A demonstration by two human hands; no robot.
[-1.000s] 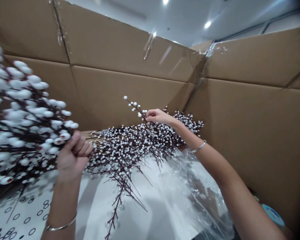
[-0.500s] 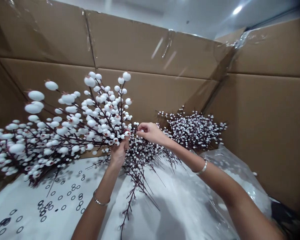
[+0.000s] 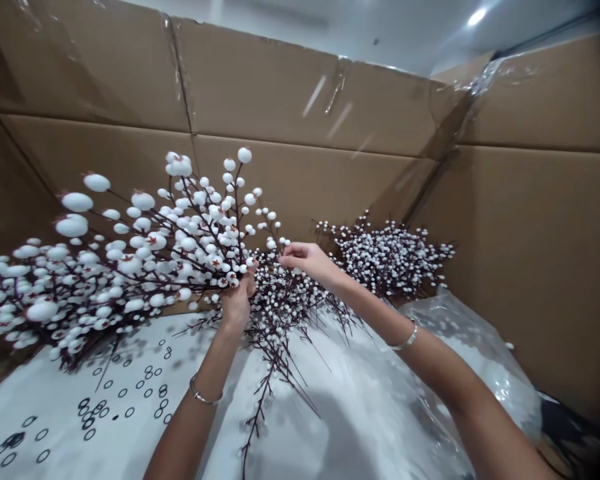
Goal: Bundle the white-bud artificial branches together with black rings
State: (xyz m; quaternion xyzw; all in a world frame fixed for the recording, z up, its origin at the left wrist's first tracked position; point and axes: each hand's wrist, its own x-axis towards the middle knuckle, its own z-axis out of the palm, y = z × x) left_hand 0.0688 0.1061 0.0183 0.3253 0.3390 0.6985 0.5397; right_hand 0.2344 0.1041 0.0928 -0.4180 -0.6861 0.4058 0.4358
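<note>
**Head view**

1. Left hand (image 3: 237,303): the fingers are clenched around the gathered stems of a bunch (image 3: 155,253) of dark twigs with white berries. The bunch fans up and to the left, clear of the sheet (image 3: 105,400) below it. A bracelet (image 3: 203,398) sits on the left wrist.

2. Right hand (image 3: 305,260): thumb and forefinger pinch a single sprig (image 3: 273,230) just beside the left hand. The berry tips of the sprig touch the edge of the bunch. The other fingers are curled loosely.

3. Supply: a pile (image 3: 285,313) of the same twigs lies directly under both hands, with loose stems trailing toward the camera. A second pile (image 3: 390,257) lies behind the right forearm, partly on a clear bag (image 3: 470,360).

4. Surroundings: cardboard walls (image 3: 305,100) with taped seams enclose the area on three sides.

**Handling notes (judgement)**

- The work in hand appears to be laying the sprig against the bunch.
- Grip the sprig on bare stem, not on the berries; these look likely to detach under pressure.
- Bring the stem of the sprig level with the stems in the left fist, so that one grip can take all of them.
- Loosen the left fist only enough to admit the stem; a wider release risks letting the bunch splay.
- Lift the sprig clear of the pile, as the side twigs look likely to snag.
</note>
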